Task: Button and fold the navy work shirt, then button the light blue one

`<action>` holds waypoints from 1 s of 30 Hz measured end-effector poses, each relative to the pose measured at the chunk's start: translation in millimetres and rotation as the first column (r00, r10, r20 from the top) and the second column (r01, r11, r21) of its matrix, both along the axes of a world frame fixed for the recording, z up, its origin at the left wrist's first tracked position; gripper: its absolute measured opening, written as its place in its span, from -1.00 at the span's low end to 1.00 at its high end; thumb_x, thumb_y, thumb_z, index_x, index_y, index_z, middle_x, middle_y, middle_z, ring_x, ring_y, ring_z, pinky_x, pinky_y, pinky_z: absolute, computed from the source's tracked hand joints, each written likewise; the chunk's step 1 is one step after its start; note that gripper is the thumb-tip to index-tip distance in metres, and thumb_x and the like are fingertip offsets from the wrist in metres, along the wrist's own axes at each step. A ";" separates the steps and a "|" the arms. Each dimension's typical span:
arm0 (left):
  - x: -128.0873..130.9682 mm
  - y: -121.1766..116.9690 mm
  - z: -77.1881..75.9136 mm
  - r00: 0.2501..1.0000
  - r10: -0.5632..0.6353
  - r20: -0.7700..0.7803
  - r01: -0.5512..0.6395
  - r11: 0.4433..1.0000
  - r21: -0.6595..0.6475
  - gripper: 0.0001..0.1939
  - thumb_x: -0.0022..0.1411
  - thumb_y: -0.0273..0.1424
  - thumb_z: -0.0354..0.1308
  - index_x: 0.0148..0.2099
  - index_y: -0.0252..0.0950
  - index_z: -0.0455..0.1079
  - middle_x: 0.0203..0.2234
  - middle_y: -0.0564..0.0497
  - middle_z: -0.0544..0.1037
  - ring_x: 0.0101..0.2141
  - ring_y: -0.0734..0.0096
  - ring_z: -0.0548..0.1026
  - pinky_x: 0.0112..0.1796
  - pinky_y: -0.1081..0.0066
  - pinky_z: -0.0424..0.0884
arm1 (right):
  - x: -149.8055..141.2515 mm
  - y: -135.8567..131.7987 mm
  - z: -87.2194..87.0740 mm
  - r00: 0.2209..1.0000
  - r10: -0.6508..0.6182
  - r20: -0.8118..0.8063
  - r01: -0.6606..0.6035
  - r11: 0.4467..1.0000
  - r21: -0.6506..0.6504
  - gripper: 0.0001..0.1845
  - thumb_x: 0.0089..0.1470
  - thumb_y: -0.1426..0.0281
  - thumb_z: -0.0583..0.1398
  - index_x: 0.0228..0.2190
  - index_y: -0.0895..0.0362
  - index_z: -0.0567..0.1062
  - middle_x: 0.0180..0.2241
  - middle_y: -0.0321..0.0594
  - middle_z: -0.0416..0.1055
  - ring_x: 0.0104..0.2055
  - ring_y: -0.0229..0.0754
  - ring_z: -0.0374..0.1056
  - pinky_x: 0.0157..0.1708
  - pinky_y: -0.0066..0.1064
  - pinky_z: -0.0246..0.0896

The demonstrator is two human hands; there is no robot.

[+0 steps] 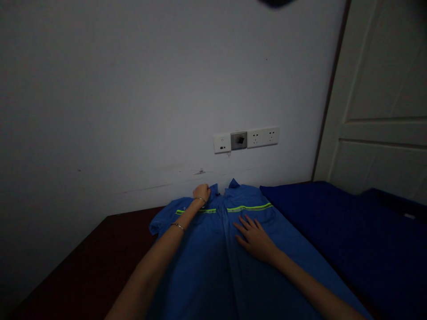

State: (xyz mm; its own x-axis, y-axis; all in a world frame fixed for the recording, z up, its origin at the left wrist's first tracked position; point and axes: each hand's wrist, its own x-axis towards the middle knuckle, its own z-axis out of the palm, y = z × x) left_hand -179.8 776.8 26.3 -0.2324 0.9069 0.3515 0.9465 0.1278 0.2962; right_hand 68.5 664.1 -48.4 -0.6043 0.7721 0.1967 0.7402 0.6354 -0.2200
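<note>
A blue short-sleeved work shirt (207, 258) lies spread front side up, with yellow-green reflective strips across its chest. Its collar is at the far end, close to the wall. My left hand (202, 192) is closed at the left side of the collar, its fingertips partly hidden, and a bit of the fabric stands up beside it. Lying flat on the right chest of the shirt, just below the strip, is my right hand (255, 240) with its fingers spread.
The shirt rests on a dark red surface (110, 258). To the right lies a dark blue cloth (360, 240). A white wall (133, 111) rises behind, with sockets (255, 138) above the collar. A white panelled door (383, 98) stands at the right.
</note>
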 end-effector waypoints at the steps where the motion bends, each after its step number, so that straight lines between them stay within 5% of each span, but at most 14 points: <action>1: -0.5 2.2 -2.1 0.999 0.010 0.041 -0.010 1.000 0.009 -0.77 0.12 -0.34 0.04 -0.26 -0.30 0.46 -0.27 -0.14 0.53 -0.18 0.25 0.44 -0.18 0.38 0.27 | 0.0 -0.3 0.5 1.000 0.000 0.001 0.000 1.000 -0.001 -0.44 0.13 0.13 -0.09 0.13 0.04 0.18 0.22 -0.10 -0.05 0.26 0.07 -0.27 0.14 0.01 -0.34; 9: 3.4 2.8 -36.1 0.974 -0.030 0.227 0.016 0.998 0.065 -0.51 0.02 -0.56 0.07 0.06 -0.35 0.24 -0.26 -0.09 0.53 -0.26 0.38 0.49 -0.22 0.46 0.36 | -0.2 0.7 0.6 1.000 -0.003 0.005 0.003 1.000 0.004 -0.44 0.13 0.13 -0.10 0.13 0.03 0.18 0.22 -0.10 -0.05 0.25 0.08 -0.24 0.12 0.02 -0.31; 13: 7.0 -11.0 -49.5 0.955 -0.110 0.276 0.061 0.982 0.180 -0.50 -0.01 -0.64 0.02 0.03 -0.26 0.28 -0.08 -0.04 0.45 -0.11 0.39 0.42 -0.10 0.39 0.32 | -0.5 0.2 -0.5 1.000 -0.007 0.015 0.007 1.000 0.005 -0.44 0.13 0.14 -0.10 0.12 0.03 0.19 0.21 -0.09 -0.04 0.25 0.06 -0.25 0.12 0.02 -0.33; 16: 7.5 -23.3 -53.6 0.940 -0.114 0.322 0.019 0.959 0.283 -0.57 -0.01 -0.68 -0.06 -0.11 -0.28 0.38 -0.14 -0.04 0.48 -0.11 0.36 0.41 -0.06 0.31 0.30 | -3.0 -2.0 2.4 1.000 -0.023 0.017 0.023 1.000 0.008 -0.44 0.12 0.15 -0.09 0.11 0.07 0.21 0.20 -0.05 0.00 0.25 0.07 -0.23 0.11 0.03 -0.33; 23: 6.2 -47.1 -65.7 0.936 -0.079 0.344 0.021 0.986 0.168 -0.75 0.00 -0.65 0.02 -0.28 -0.40 0.46 -0.35 -0.07 0.55 -0.31 0.42 0.48 -0.19 0.39 0.38 | -24.7 15.9 39.3 0.991 -0.114 0.076 0.112 0.993 0.032 -0.63 0.05 0.25 0.01 -0.22 0.15 0.49 -0.16 0.03 0.41 -0.03 0.09 0.24 -0.03 -0.04 0.00; 27: 8.7 -53.5 -74.2 0.937 -0.117 0.329 0.079 0.989 0.125 -0.77 0.02 -0.58 0.11 -0.22 -0.39 0.46 -0.29 -0.06 0.54 -0.27 0.43 0.47 -0.18 0.41 0.37 | -45.4 42.0 57.7 0.974 -0.227 0.008 0.227 0.973 0.040 -0.66 0.07 0.35 -0.01 -0.23 0.19 0.48 -0.22 0.03 0.44 -0.15 -0.04 0.36 -0.21 -0.31 0.17; 30: 9.6 -54.1 -78.3 0.944 -0.137 0.301 0.108 0.988 0.113 -0.75 0.03 -0.53 0.14 -0.18 -0.39 0.45 -0.25 -0.09 0.53 -0.22 0.40 0.46 -0.14 0.39 0.35 | -61.4 53.8 54.7 0.950 -0.311 -0.028 0.312 0.949 0.050 -0.66 0.09 0.32 -0.01 -0.25 0.20 0.48 -0.23 0.02 0.45 -0.18 -0.05 0.38 -0.26 -0.36 0.20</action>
